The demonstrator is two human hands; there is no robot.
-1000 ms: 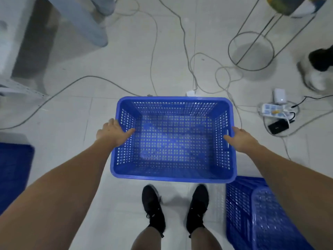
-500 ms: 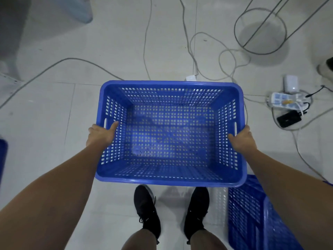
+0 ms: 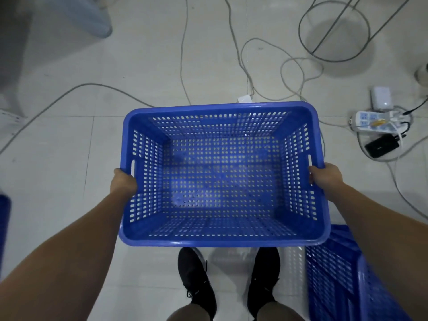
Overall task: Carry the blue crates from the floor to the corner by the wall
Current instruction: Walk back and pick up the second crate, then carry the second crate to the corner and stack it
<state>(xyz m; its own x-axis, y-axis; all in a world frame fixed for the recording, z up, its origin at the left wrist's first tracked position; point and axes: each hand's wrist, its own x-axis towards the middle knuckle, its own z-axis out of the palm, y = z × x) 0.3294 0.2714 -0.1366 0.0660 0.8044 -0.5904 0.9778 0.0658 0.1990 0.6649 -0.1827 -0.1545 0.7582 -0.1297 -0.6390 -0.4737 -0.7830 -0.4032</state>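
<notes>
An empty blue perforated crate [image 3: 220,240] hangs in the air in front of me, above my black shoes. My left hand [image 3: 122,183] grips its left rim just below the handle slot. My right hand [image 3: 325,177] grips the right rim the same way. A second blue crate [image 3: 342,276] lies on the floor at the lower right, partly behind my right forearm. The edge of a third blue crate [image 3: 4,218] shows at the left border.
Grey cables [image 3: 185,66] trail across the white tiled floor ahead. A power strip [image 3: 370,121] with a black adapter lies at the right. A wire stand's ring base [image 3: 333,31] sits at the upper right. A pale blue object [image 3: 76,15] stands at the upper left.
Both hands closed on the crate's side rims and lifted it off the floor toward me; it now looks larger and nearer. The view has shifted slightly.
</notes>
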